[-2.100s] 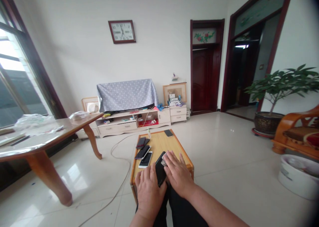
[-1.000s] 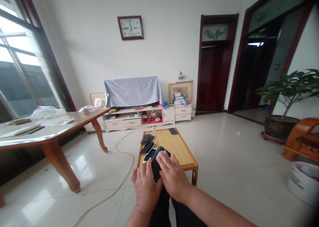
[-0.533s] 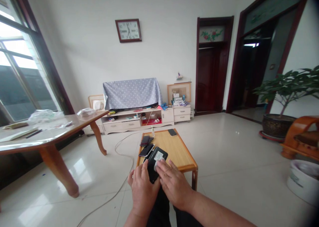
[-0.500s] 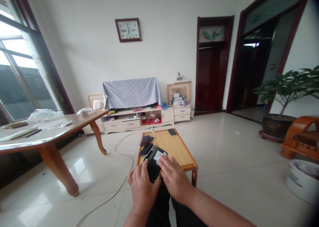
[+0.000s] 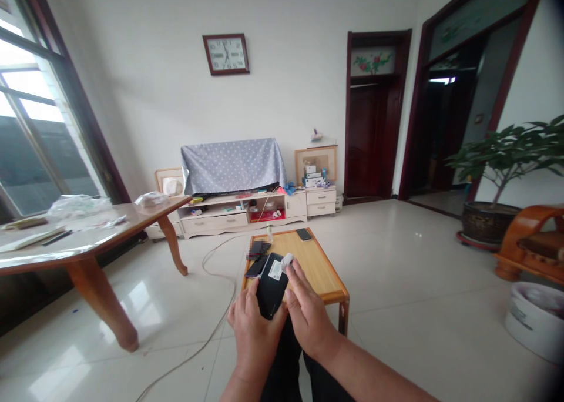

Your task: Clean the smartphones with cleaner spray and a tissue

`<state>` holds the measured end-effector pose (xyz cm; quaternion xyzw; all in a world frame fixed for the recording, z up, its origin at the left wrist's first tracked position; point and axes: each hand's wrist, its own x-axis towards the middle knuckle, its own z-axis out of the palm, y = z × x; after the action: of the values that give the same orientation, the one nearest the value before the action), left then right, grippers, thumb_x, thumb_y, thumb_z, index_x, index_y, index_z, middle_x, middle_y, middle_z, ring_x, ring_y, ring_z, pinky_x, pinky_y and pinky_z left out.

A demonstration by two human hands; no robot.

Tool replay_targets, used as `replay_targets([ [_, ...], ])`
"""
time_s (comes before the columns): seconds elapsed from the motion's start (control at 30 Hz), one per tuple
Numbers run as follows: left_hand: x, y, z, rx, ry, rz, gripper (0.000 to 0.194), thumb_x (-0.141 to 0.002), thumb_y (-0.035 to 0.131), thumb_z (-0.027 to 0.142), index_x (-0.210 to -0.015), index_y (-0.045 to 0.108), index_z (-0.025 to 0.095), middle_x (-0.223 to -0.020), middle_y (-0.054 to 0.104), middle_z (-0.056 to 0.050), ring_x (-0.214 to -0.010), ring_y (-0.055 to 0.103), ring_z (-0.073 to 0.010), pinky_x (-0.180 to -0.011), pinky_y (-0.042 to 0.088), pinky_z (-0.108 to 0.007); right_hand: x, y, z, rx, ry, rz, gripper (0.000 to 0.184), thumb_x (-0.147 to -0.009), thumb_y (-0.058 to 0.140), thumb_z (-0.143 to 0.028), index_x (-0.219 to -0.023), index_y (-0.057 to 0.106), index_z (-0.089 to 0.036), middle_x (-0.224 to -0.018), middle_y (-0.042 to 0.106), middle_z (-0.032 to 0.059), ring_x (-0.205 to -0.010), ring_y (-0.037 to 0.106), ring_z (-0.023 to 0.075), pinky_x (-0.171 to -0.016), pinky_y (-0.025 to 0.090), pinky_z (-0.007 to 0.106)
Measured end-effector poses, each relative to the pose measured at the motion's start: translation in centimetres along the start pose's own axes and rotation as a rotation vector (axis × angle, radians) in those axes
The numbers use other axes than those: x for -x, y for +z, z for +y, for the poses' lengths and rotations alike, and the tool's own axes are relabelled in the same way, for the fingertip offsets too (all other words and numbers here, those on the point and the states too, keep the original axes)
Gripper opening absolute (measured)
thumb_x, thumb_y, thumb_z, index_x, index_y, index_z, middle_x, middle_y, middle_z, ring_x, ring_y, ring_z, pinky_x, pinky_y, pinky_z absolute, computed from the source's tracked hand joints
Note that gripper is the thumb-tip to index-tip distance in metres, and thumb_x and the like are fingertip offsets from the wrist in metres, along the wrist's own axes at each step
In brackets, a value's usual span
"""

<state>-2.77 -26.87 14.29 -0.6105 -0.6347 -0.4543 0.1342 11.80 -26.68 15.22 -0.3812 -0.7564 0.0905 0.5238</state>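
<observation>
At the far left, a wooden dining table (image 5: pixel 88 228) carries a crumpled plastic bag (image 5: pixel 77 208), and a pale cable (image 5: pixel 220 275) curves across the tiled floor toward the middle of the room.

A blurred dark stack of phones (image 5: pixel 258 249) and a dark phone (image 5: pixel 254 267) lie near the left edge of a low wooden table (image 5: pixel 312 261), just beyond the person's left hand (image 5: pixel 255 337). That hand is clamped around the lower part of a black smartphone (image 5: pixel 269 296), holding it tilted above the table's near edge and over black trousers (image 5: pixel 282 378). A white label (image 5: pixel 275 270) sits on the phone's upward face.

The right hand (image 5: pixel 309 325) is apart from the left, with its fingertips pinching a small white scrap (image 5: pixel 287 261) just beside the phone's upper corner. It is too small to tell whether this is a wipe or a peeled sticker.

So far, one phone is in hand while the others lie on the table, including a lone phone (image 5: pixel 304 234) near the far edge. The phones crowd the left edge, while bare wood gives room between the right hand and the table's right edge.
</observation>
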Motion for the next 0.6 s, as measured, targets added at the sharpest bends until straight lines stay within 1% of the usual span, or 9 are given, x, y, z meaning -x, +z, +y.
replay_targets([
  [0.07,-0.1,-0.1,0.0,-0.009,0.0,0.0,0.064,-0.08,0.067,0.048,-0.134,0.05,0.019,-0.119,0.065,-0.013,-0.112,0.061,-0.0313,-0.1,0.041,-0.048,-0.2,0.0,0.0,0.049,-0.03,-0.018,0.056,-0.105,0.036,-0.024,-0.161,0.024,-0.023,-0.167,0.019,0.0087,-0.153,0.02,0.0273,-0.122,0.031,0.055],
  [0.13,-0.1,-0.2,-0.3,-0.031,0.005,-0.003,0.061,-0.082,0.066,0.043,-0.136,0.05,0.019,-0.119,0.065,-0.012,-0.112,0.061,-0.0304,-0.101,0.039,-0.048,0.4,0.2,0.1,0.112,-0.105,-0.08,0.058,-0.105,0.038,-0.023,-0.161,0.022,-0.02,-0.167,0.018,0.0105,-0.153,0.019,0.0286,-0.122,0.03,0.056],
  [0.23,-0.2,-0.5,-0.8,-0.072,0.04,-0.002,0.059,-0.084,0.065,0.041,-0.137,0.049,0.019,-0.118,0.065,-0.012,-0.111,0.06,-0.0298,-0.102,0.037,-0.049,1.2,0.3,0.5,0.198,-0.21,-0.147,0.059,-0.104,0.041,-0.024,-0.16,0.025,-0.018,-0.166,0.022,0.0118,-0.153,0.021,0.0298,-0.121,0.031,0.056],
  [0.3,-0.1,-0.7,-0.8,-0.092,0.088,-0.004,0.064,-0.082,0.067,0.044,-0.137,0.049,0.018,-0.119,0.065,-0.013,-0.112,0.06,-0.0305,-0.103,0.036,-0.049,1.0,0.0,0.7,0.249,-0.208,-0.116,0.057,-0.104,0.042,-0.026,-0.159,0.029,-0.018,-0.165,0.025,0.012,-0.153,0.021,0.0305,-0.121,0.031,0.058],
  [0.37,0.0,-0.7,-0.6,-0.102,0.137,-0.017,0.064,-0.082,0.066,0.042,-0.138,0.048,0.017,-0.121,0.064,-0.014,-0.114,0.059,-0.0305,-0.105,0.035,-0.05,0.3,-0.6,0.7,0.285,-0.195,-0.086,0.055,-0.104,0.042,-0.029,-0.157,0.033,-0.018,-0.164,0.028,0.0114,-0.153,0.02,0.0311,-0.121,0.029,0.06],
  [0.4,0.0,-0.7,-0.5,-0.103,0.158,-0.024,0.062,-0.083,0.064,0.038,-0.139,0.048,0.017,-0.122,0.064,-0.014,-0.114,0.059,-0.0298,-0.106,0.033,-0.05,0.0,-0.9,0.5,0.291,-0.215,-0.108,0.055,-0.104,0.043,-0.031,-0.157,0.033,-0.018,-0.164,0.029,0.0109,-0.153,0.02,0.0309,-0.121,0.029,0.059],
  [0.47,0.0,-0.6,-0.3,-0.099,0.192,-0.038,0.054,-0.088,0.057,0.028,-0.139,0.047,0.018,-0.121,0.065,-0.013,-0.114,0.06,-0.0271,-0.108,0.032,-0.048,-0.3,-1.4,0.2,0.286,-0.304,-0.223,0.057,-0.104,0.045,-0.036,-0.158,0.032,-0.02,-0.162,0.032,0.0089,-0.152,0.024,0.0292,-0.122,0.028,0.057],
  [0.53,0.1,-0.5,-0.1,-0.098,0.207,-0.051,0.052,-0.089,0.051,0.021,-0.141,0.046,0.019,-0.121,0.065,-0.012,-0.115,0.06,-0.0252,-0.109,0.03,-0.047,-0.4,-1.6,0.1,0.285,-0.372,-0.315,0.058,-0.104,0.046,-0.038,-0.157,0.032,-0.021,-0.161,0.036,0.0072,-0.151,0.028,0.0275,-0.123,0.027,0.057],
  [0.6,0.2,-0.5,0.0,-0.103,0.203,-0.052,0.054,-0.088,0.055,0.025,-0.141,0.046,0.019,-0.122,0.065,-0.013,-0.116,0.06,-0.0266,-0.11,0.029,-0.048,-0.5,-1.6,0.3,0.319,-0.327,-0.268,0.054,-0.104,0.044,-0.035,-0.156,0.036,-0.021,-0.159,0.039,0.0079,-0.15,0.03,0.0277,-0.123,0.026,0.059],
])
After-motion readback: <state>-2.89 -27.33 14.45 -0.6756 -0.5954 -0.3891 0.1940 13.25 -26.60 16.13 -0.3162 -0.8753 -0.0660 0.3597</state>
